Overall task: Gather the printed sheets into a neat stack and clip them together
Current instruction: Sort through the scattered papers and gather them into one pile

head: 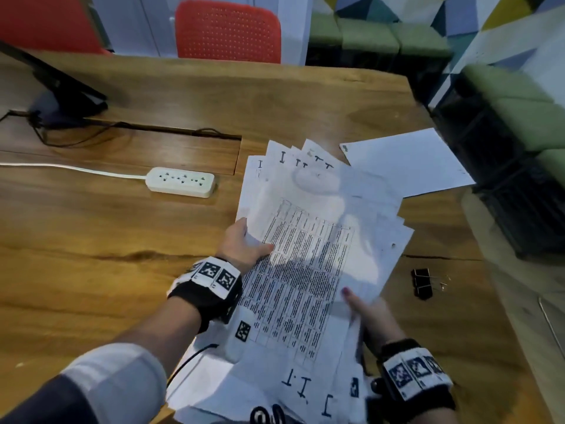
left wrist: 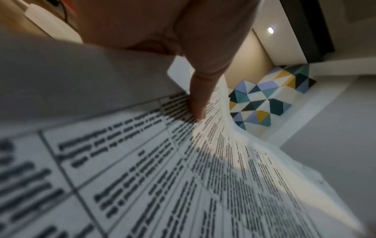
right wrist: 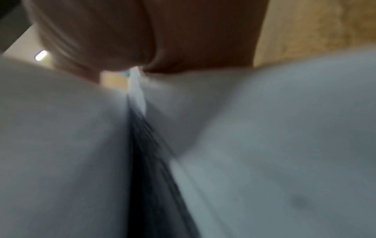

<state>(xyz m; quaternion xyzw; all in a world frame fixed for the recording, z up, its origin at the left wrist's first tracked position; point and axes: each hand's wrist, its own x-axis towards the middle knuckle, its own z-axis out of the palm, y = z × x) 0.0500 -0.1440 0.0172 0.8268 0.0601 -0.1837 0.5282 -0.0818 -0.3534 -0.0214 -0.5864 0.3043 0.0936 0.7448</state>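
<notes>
Both hands pinched the fanned printed sheets (head: 308,240) over the desk (head: 91,240), left hand (head: 241,243) at the left edge, right hand (head: 371,313) at the near corner; light, floppy, slippery paper, probably best squared by its edges.

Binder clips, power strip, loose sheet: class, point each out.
binder clips (head: 422,283), head view, black body.
power strip (head: 180,181), head view, socket face.
loose sheet (head: 406,162), head view, blank middle.
</notes>
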